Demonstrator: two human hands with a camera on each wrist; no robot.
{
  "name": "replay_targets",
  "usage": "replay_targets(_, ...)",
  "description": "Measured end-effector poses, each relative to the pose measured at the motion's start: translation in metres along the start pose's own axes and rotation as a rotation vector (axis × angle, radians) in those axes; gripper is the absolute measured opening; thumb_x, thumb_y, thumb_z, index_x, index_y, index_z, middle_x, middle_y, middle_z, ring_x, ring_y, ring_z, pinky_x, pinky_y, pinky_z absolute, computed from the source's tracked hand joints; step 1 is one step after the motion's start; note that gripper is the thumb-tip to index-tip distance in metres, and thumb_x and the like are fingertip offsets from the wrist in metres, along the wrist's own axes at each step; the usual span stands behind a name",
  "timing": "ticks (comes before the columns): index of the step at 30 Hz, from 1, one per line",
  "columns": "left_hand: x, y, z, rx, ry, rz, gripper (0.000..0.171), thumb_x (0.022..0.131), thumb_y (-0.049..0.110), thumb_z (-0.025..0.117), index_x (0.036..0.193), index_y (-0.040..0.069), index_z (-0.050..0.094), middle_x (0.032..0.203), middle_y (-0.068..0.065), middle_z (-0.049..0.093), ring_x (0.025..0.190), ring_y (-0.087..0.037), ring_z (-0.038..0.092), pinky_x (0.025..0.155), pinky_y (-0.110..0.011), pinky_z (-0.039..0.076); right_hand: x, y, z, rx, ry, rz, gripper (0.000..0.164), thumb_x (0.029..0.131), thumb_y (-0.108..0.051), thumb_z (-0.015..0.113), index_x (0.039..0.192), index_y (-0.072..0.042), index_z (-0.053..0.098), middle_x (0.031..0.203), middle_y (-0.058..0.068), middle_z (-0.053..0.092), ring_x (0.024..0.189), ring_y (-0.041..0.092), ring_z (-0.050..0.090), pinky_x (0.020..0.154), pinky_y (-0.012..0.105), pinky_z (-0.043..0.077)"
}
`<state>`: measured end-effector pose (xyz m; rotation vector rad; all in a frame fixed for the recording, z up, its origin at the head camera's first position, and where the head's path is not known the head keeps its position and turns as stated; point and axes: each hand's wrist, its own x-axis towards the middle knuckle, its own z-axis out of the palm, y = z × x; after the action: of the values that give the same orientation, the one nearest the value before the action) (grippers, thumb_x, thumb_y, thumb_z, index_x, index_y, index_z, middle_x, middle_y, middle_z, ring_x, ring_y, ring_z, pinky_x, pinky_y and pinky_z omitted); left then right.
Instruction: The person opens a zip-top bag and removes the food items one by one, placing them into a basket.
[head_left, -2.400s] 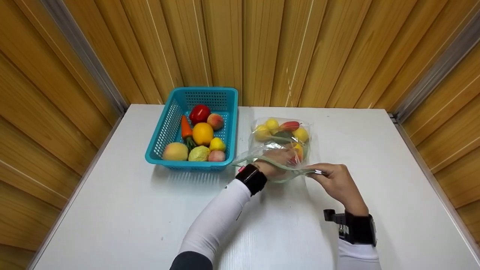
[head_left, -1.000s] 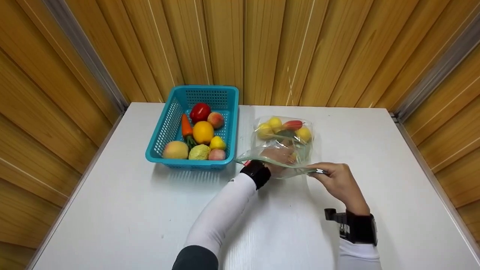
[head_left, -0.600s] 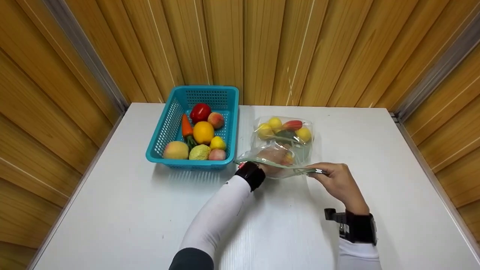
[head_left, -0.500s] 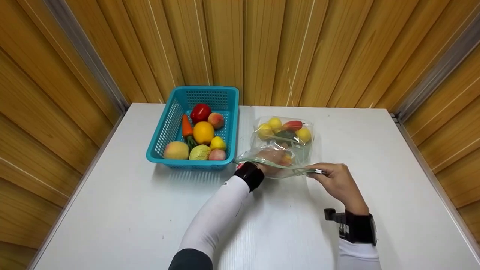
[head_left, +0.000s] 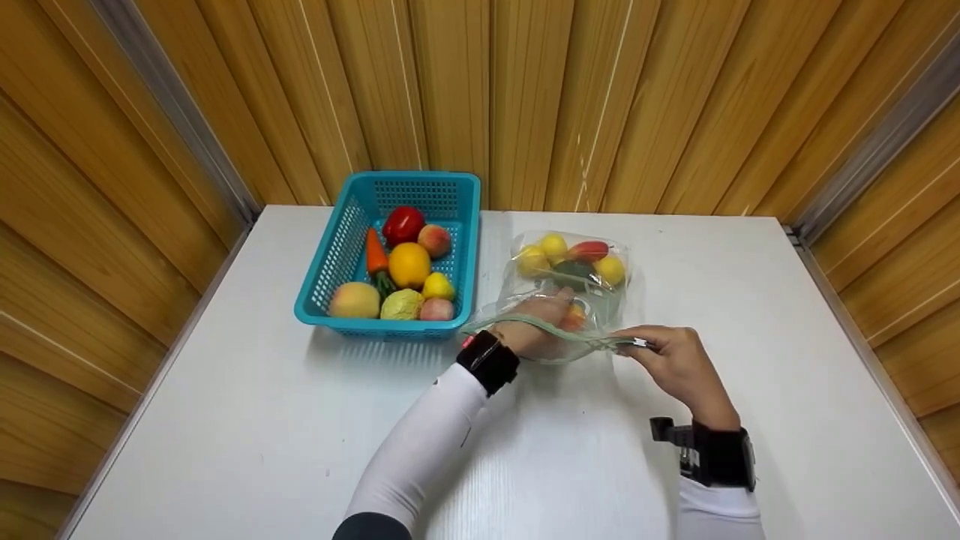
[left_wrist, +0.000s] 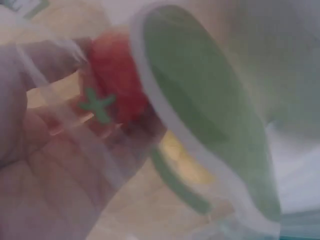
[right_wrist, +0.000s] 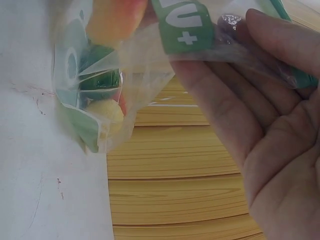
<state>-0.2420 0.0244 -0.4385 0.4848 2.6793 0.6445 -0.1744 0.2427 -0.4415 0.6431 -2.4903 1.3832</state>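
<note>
A clear zip bag (head_left: pixel 611 296) lies on the table, its green-edged mouth toward me. My left hand (head_left: pixel 534 315) reaches through that mouth, wrist at the opening. Inside, its thumb and fingers curl round a red-and-yellow fruit (left_wrist: pixel 117 75), seen through the film in the left wrist view. The same fruit (head_left: pixel 574 317) shows beside the fingers in the head view. My right hand (head_left: pixel 675 367) pinches the right end of the bag's mouth between thumb and fingers. Deeper in the bag sit yellow fruits (head_left: pixel 533 261), a red one (head_left: pixel 589 250) and a dark green one (head_left: pixel 574 271).
A teal basket (head_left: pixel 307 277) stands left of the bag, close to its mouth. It holds a carrot (head_left: pixel 376 253), an orange (head_left: pixel 409 265), a red pepper-like piece (head_left: pixel 403 225) and several other fruits. Wood-look panels (head_left: pixel 525 97) rise behind the white table (head_left: pixel 247 420).
My left hand and wrist have drawn back slightly to the left inside the bag, and the red-and-yellow fruit has shifted left with it. The right hand keeps its place on the bag's mouth.
</note>
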Motion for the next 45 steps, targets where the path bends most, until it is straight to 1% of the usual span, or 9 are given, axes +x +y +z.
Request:
replay_targets(3,-0.009,0.002,-0.003,0.099,0.026,0.079,0.05,0.107,0.019,0.055,0.155,0.013,0.043,0.14,-0.009,0.061,0.122,-0.023,0.059,0.107,-0.039,0.048,0.0,0.0,0.0,-0.006,-0.005,0.012,0.02,0.082,0.011,0.077,0.097,-0.001,0.082,0.093,0.014,0.079,0.079,-0.004,0.069,0.068,0.01,0.052)
replay_targets(6,-0.019,0.0,-0.004,0.148,0.109,0.191,0.033,0.103,0.012,0.062,0.135,0.009,0.056,0.114,-0.007,0.065,0.101,-0.021,0.061,0.092,-0.034,0.054,-0.001,0.001,-0.001,-0.022,-0.006,0.027,0.02,0.083,0.011,0.077,0.098,-0.002,0.082,0.094,0.013,0.079,0.077,-0.002,0.068,0.064,0.011,0.05)
replay_targets(10,-0.035,-0.006,-0.004,0.165,0.212,0.333,0.016,0.103,0.017,0.065,0.116,0.008,0.062,0.104,-0.005,0.064,0.097,-0.02,0.06,0.086,-0.028,0.053,-0.001,0.001,-0.001,-0.035,-0.006,0.031,0.02,0.084,0.01,0.077,0.098,-0.004,0.082,0.093,0.011,0.079,0.074,0.001,0.067,0.06,0.013,0.048)
replay_targets(15,-0.054,-0.013,-0.002,0.185,0.292,0.414,0.011,0.102,0.019,0.067,0.109,0.011,0.064,0.102,-0.003,0.063,0.096,-0.018,0.058,0.084,-0.022,0.051,-0.001,0.002,0.0,-0.032,0.002,0.026,0.02,0.083,0.011,0.077,0.098,-0.002,0.082,0.092,0.012,0.079,0.074,0.0,0.067,0.061,0.012,0.049)
replay_targets(22,-0.077,-0.018,-0.001,0.141,0.332,0.372,0.023,0.101,0.016,0.069,0.122,0.008,0.068,0.114,-0.004,0.07,0.099,-0.018,0.064,0.096,-0.026,0.054,-0.001,0.001,0.002,-0.029,0.024,0.012,0.018,0.082,0.01,0.079,0.095,-0.001,0.082,0.091,0.014,0.079,0.075,-0.007,0.065,0.062,0.009,0.047)
replay_targets(27,-0.09,-0.02,-0.001,0.173,0.375,0.342,0.021,0.099,0.017,0.071,0.117,0.006,0.071,0.104,-0.006,0.072,0.089,-0.021,0.064,0.088,-0.029,0.057,0.0,0.002,0.004,-0.028,0.026,0.005,0.016,0.082,0.01,0.079,0.094,0.0,0.082,0.09,0.015,0.078,0.075,-0.007,0.065,0.063,0.008,0.047)
replay_targets(32,-0.095,-0.021,0.001,0.25,0.429,0.343,0.019,0.097,0.018,0.074,0.112,0.007,0.072,0.097,-0.006,0.07,0.086,-0.022,0.064,0.083,-0.029,0.057,-0.001,0.003,0.004,-0.034,0.001,0.027,0.018,0.083,0.01,0.078,0.096,-0.001,0.082,0.091,0.013,0.079,0.077,-0.005,0.066,0.064,0.01,0.049)
replay_targets(37,-0.094,-0.02,-0.001,0.269,0.439,0.371,0.019,0.096,0.019,0.075,0.111,0.009,0.071,0.099,-0.004,0.07,0.089,-0.022,0.064,0.087,-0.029,0.057,-0.001,0.005,0.003,-0.062,0.0,0.036,0.019,0.083,0.011,0.077,0.097,-0.001,0.082,0.091,0.011,0.079,0.074,-0.005,0.066,0.061,0.011,0.048)
replay_targets(45,-0.107,-0.019,-0.012,0.287,0.437,0.38,0.021,0.095,0.021,0.076,0.112,0.009,0.07,0.1,-0.004,0.069,0.093,-0.022,0.064,0.087,-0.03,0.056,0.0,0.002,0.002,-0.064,0.012,0.01,0.02,0.082,0.012,0.077,0.096,-0.001,0.082,0.092,0.012,0.079,0.078,-0.006,0.066,0.065,0.009,0.05)
